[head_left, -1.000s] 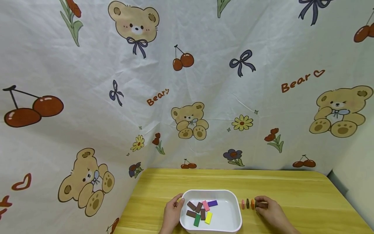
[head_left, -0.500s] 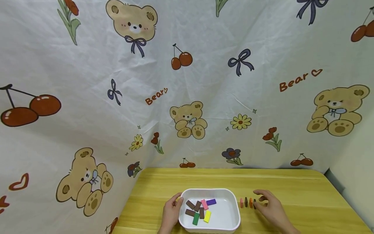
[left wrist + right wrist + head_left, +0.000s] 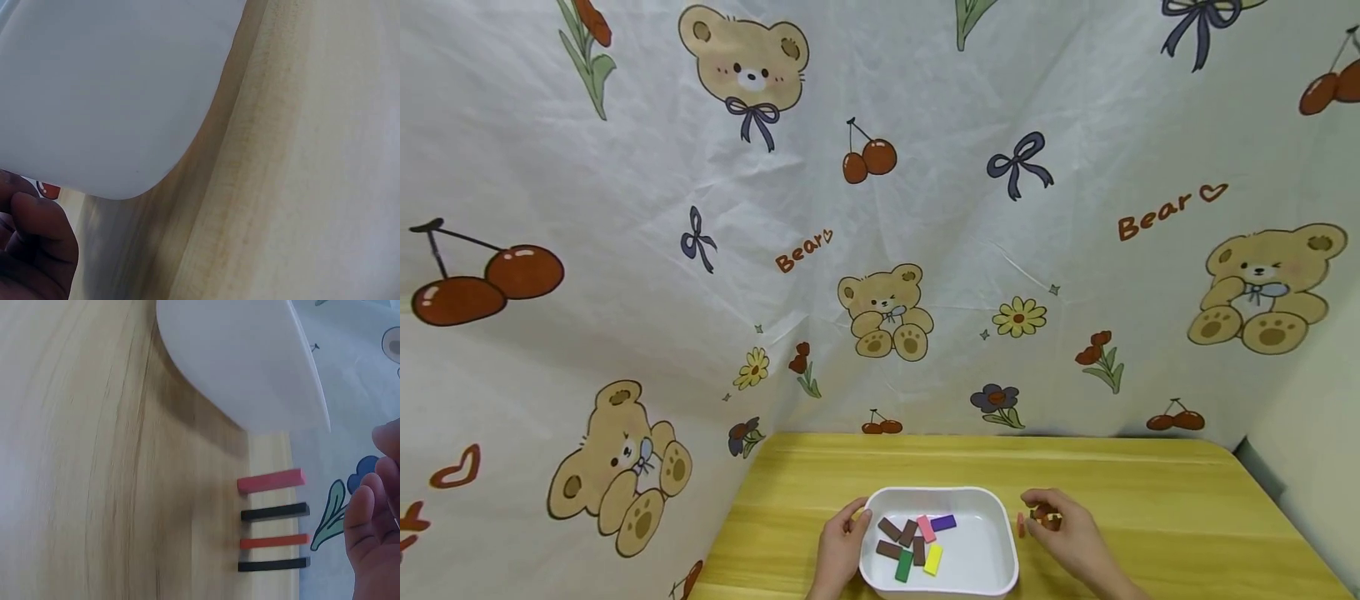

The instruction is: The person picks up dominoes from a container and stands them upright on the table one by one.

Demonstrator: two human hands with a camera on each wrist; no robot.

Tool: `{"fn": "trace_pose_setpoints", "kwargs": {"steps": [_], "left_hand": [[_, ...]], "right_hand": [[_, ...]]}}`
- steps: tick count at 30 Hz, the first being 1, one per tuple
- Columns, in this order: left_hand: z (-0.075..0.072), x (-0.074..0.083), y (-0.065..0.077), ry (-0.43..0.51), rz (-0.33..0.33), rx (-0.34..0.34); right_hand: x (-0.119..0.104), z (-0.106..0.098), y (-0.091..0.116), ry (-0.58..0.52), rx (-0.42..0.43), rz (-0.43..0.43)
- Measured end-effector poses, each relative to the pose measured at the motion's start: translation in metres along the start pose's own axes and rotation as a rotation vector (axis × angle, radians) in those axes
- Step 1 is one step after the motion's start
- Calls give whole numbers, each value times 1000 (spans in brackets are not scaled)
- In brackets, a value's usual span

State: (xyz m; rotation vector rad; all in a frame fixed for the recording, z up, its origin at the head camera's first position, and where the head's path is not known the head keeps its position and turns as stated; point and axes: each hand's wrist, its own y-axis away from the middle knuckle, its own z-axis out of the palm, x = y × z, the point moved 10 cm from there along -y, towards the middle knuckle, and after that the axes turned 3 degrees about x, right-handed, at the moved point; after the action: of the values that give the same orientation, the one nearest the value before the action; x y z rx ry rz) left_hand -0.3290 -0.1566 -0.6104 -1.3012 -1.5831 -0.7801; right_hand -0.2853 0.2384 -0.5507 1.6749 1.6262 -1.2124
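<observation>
My left hand [image 3: 841, 540] grips the left rim of a white plastic tray [image 3: 981, 546], thumb over the edge. In the left wrist view, curled fingers [image 3: 47, 228] show at the tray's lower corner. Right of the tray, small domino-like blocks stand on end in a row: a pink block [image 3: 270, 480], a dark block [image 3: 275, 512], an orange-red block [image 3: 275, 540] and another dark block [image 3: 273, 565]. My right hand [image 3: 1071, 533] hovers around this row with thumb and fingers apart, holding nothing. From the head view it partly hides all but the pink one.
Inside the tray lie several flat blocks: brown ones [image 3: 890, 550], a green block [image 3: 904, 566], a yellow block [image 3: 933, 559], a pink block [image 3: 926, 528] and a purple block [image 3: 943, 522]. The wood-grain table [image 3: 820, 462] meets a bear-print cloth [image 3: 955, 367] behind.
My right hand has let go of the dark block at the row's right end and moved left over the row, toward the pink block. The left hand and tray stay put.
</observation>
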Motion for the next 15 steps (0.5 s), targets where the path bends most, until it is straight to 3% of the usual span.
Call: {"fn": "trace_pose_setpoints", "kwargs": {"steps": [8, 15], "left_hand": [[0, -1, 3, 9, -13, 1], [-1, 1, 3, 19, -9, -8]], "right_hand": [[-15, 21, 4, -64, -48, 50], [-29, 53, 8, -99, -160, 65]]}}
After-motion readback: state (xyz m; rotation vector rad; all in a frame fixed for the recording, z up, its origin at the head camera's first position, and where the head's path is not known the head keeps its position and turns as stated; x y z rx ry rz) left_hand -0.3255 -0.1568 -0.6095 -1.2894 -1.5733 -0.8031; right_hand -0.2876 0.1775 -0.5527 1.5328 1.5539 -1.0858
